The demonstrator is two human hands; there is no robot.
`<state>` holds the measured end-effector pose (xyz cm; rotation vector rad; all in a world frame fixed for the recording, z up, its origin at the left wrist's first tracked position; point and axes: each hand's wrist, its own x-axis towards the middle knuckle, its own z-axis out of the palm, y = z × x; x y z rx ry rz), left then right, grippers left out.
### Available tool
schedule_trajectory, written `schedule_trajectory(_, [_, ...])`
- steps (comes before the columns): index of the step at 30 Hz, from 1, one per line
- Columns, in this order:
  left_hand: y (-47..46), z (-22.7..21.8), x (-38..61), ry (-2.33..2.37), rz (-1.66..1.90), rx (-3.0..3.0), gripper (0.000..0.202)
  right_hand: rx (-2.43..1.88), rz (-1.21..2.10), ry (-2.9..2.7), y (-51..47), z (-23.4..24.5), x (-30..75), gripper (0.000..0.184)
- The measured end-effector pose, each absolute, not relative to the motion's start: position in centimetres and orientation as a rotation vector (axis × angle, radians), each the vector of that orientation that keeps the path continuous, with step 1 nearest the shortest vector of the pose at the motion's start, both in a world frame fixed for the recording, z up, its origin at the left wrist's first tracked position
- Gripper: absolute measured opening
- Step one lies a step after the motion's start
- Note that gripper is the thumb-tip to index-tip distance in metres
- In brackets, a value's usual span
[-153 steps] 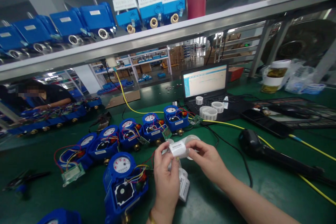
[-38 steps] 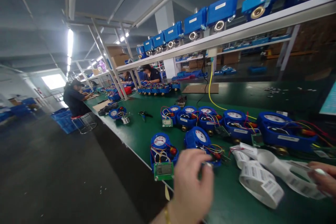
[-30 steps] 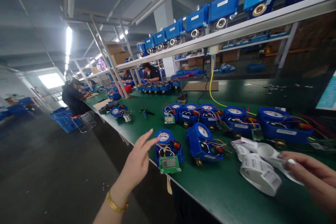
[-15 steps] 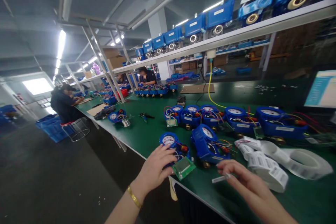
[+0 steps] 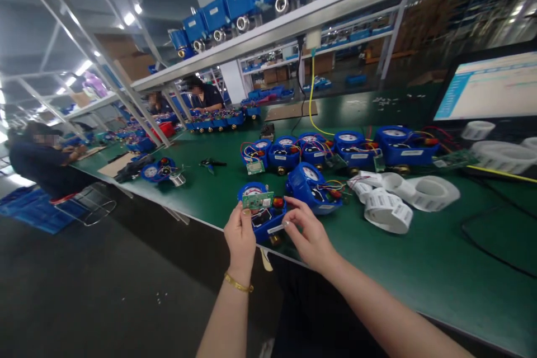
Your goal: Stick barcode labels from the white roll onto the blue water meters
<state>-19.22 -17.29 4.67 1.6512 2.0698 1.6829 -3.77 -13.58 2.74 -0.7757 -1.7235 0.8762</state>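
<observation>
A blue water meter (image 5: 260,233) with a round dial, wiring and a brass fitting lies at the table's near edge. My left hand (image 5: 241,235) pinches a green circuit board (image 5: 257,200) between thumb and fingers, lifted above the meter and partly hiding its dial. At the meter's right end is my right hand (image 5: 308,235), its thumb in front and fingers behind, closed around the housing. A small white label (image 5: 276,229) shows on the meter's front face, close to the right thumb. Beside this stands a tilted blue water meter (image 5: 312,187) with loose wires.
Several wired meters (image 5: 352,151) line up behind. Label rolls (image 5: 388,210) lie to the right, before a monitor (image 5: 489,86). Pliers (image 5: 212,164) and a solder spool (image 5: 178,179) lie left. A shelf (image 5: 293,25) holds meters overhead. A co-worker (image 5: 46,156) sits far left.
My left hand has raised the circuit board and turned it over. My right hand has moved left to the meter; the small strip it held is no longer between its fingers. The view has swung right.
</observation>
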Motion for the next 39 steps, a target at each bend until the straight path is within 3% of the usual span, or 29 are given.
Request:
schedule_trajectory(33, [-17.1, 4.5, -19.4, 2.098, 1.698, 1.605, 0.038, -0.897, 0.684, -1.593, -14.8, 2.4, -6.2, 0.004])
schedule_trajectory(39, [-17.2, 4.3, -19.5, 2.071, 1.698, 1.586, 0.04, -0.94, 0.613, -1.58, -14.9, 2.5, -7.0, 0.028])
